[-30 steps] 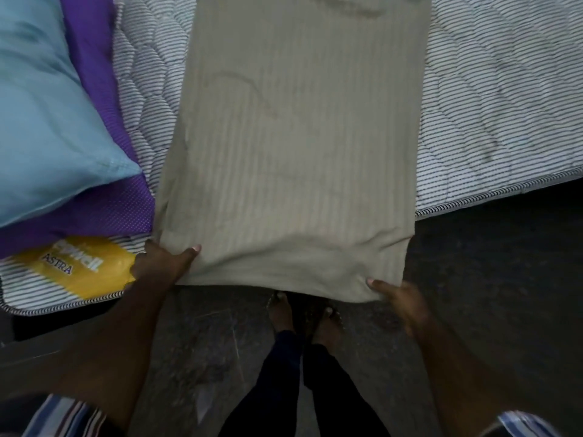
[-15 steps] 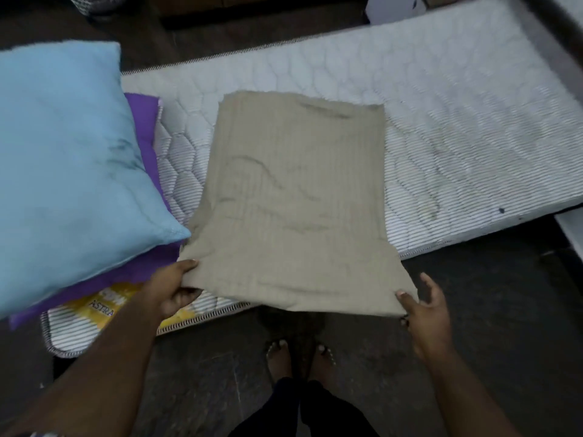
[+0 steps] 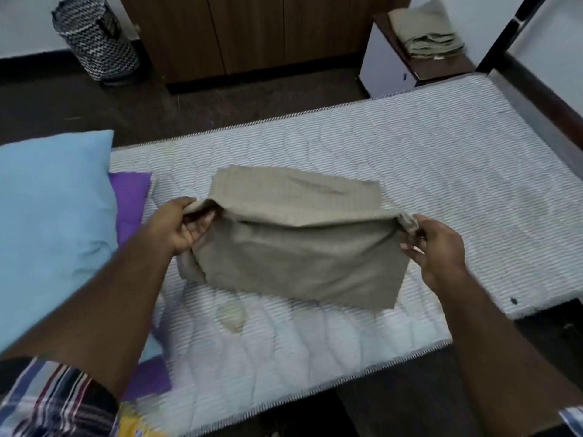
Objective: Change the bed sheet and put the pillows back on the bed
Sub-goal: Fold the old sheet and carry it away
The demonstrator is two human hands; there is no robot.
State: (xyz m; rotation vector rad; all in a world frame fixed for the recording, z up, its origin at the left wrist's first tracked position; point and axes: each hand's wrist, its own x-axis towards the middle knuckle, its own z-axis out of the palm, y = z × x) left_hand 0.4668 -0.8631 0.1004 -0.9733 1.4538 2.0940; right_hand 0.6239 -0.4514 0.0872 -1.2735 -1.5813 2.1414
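A folded beige bed sheet (image 3: 299, 257) lies across the middle of the bare striped mattress (image 3: 426, 171). My left hand (image 3: 179, 225) grips the sheet's left corner, lifted off the mattress. My right hand (image 3: 435, 244) pinches the right corner at the same height. The near half of the sheet hangs down from my hands, folded over toward the far half. A light blue pillow (image 3: 53, 222) rests on a purple pillow (image 3: 131, 200) at the left end of the mattress.
More folded beige cloth (image 3: 426, 36) sits on a small white cabinet (image 3: 388, 64) beyond the bed. A patterned laundry basket (image 3: 94, 39) stands at the back left beside a wooden wardrobe (image 3: 252, 29). A dark bed frame (image 3: 542, 102) runs along the right.
The sheet hung over the near edge of the mattress with my hands at its lower corners. Both hands have since carried those corners up and over onto the mattress, folding the sheet shorter.
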